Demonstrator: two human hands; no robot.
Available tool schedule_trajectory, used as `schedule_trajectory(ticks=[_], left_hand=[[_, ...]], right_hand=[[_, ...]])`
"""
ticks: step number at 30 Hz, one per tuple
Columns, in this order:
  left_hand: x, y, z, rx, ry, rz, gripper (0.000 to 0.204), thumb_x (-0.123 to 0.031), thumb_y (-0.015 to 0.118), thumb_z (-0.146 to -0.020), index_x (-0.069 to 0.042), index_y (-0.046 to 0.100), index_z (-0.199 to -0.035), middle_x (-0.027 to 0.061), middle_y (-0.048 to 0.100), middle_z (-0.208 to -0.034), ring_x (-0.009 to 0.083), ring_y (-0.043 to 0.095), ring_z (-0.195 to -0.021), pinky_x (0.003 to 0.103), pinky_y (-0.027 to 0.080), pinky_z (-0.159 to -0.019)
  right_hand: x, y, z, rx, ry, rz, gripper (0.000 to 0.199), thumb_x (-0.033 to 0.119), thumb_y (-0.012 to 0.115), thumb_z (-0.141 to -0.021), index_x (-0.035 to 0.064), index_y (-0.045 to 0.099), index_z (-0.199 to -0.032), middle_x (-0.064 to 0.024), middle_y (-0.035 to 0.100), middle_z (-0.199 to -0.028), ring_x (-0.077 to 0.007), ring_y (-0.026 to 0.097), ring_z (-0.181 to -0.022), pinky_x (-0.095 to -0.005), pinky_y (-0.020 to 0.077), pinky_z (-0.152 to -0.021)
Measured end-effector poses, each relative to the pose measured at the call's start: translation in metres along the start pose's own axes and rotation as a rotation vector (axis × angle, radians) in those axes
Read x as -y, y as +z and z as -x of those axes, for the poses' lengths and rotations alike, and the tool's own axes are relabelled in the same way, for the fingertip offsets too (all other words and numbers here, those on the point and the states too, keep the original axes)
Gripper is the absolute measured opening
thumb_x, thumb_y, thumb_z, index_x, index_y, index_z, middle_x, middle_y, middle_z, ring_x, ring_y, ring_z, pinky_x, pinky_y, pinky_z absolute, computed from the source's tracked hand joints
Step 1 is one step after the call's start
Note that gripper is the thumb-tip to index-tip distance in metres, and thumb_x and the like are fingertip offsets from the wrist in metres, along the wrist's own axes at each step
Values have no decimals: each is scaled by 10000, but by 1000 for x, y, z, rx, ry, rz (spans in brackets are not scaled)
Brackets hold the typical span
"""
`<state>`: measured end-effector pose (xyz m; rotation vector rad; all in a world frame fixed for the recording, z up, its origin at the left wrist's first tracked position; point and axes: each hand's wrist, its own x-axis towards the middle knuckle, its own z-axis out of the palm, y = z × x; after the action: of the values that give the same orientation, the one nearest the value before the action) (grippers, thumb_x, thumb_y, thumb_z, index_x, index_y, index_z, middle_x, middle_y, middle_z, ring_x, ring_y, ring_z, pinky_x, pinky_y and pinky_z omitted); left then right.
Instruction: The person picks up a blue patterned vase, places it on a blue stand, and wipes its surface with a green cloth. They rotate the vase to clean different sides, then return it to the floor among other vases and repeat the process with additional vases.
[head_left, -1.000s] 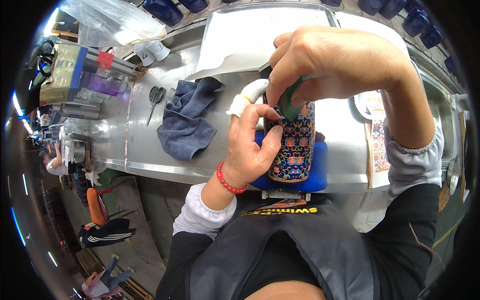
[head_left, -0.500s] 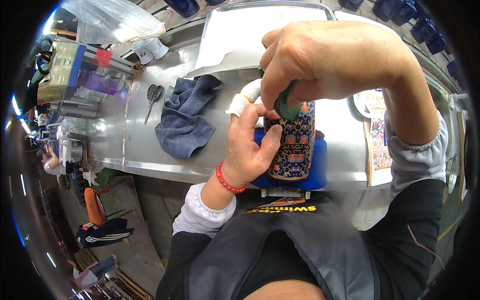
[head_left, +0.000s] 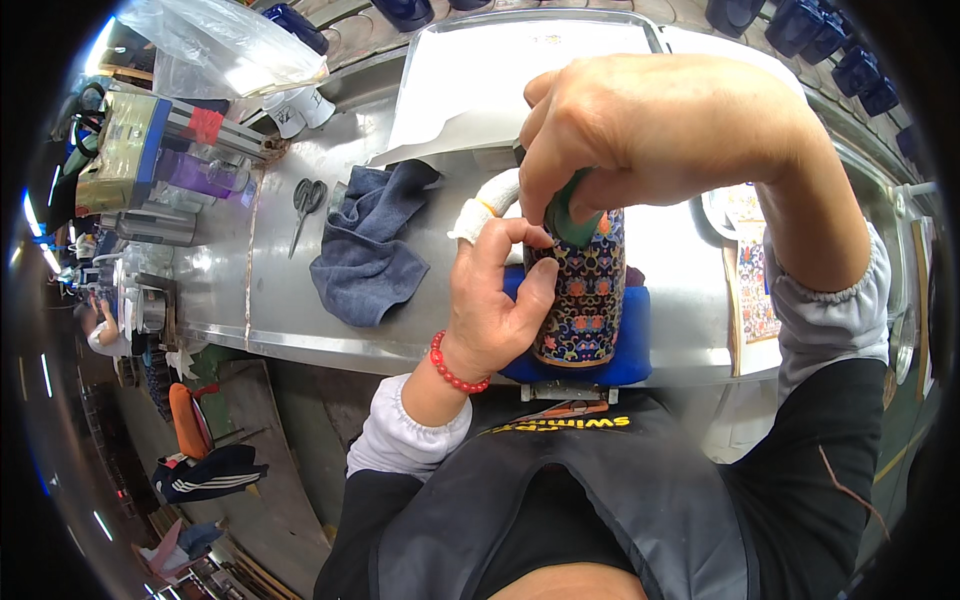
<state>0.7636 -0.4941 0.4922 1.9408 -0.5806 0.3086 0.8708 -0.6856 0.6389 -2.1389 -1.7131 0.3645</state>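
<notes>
Green tool (head_left: 575, 226) still pinched, cylinder (head_left: 582, 310) unmoved

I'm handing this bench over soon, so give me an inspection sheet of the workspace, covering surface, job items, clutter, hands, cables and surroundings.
Surface: shiny metal table.
Job's things: patterned cylinder over a blue support; green piece at its far part, contact unclear.
Clutter: dark blue cloth, with scissors to its left; patterned sheets at right.
Hands: right hand pinches the green piece; left hand is at the cylinder's left side, grip unclear.
Cables: nothing seen clearly.
Surroundings: dark blue vessels beyond the table; another person far left.
</notes>
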Motion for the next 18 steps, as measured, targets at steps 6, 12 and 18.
schedule_trajectory(ticks=[6,12,18], left_hand=[[-7,2,-1,-23,-114,55,222,-65,665,-827,-19,578,-1025,150,598,-1013,317,559,-928,384,459,-839],[-12,5,-7,-9,-94,-47,310,-86,691,-799,-15,556,-1070,172,566,-1071,333,539,-991,397,442,-888],[-13,8,-9,-1,-116,-50,356,-93,698,-787,-15,546,-1100,173,564,-1078,331,534,-1013,404,430,-906]], right_hand=[[-7,1,2,22,8,-67,254,24,751,-730,44,745,-983,-88,713,-854,-291,620,-911,-393,516,-819],[-16,7,7,-42,2,-143,279,17,743,-733,37,738,-1011,-111,721,-881,-308,633,-912,-395,520,-836],[-21,8,13,-37,6,-225,292,6,737,-745,20,727,-1036,-129,720,-905,-310,654,-908,-386,531,-836]])
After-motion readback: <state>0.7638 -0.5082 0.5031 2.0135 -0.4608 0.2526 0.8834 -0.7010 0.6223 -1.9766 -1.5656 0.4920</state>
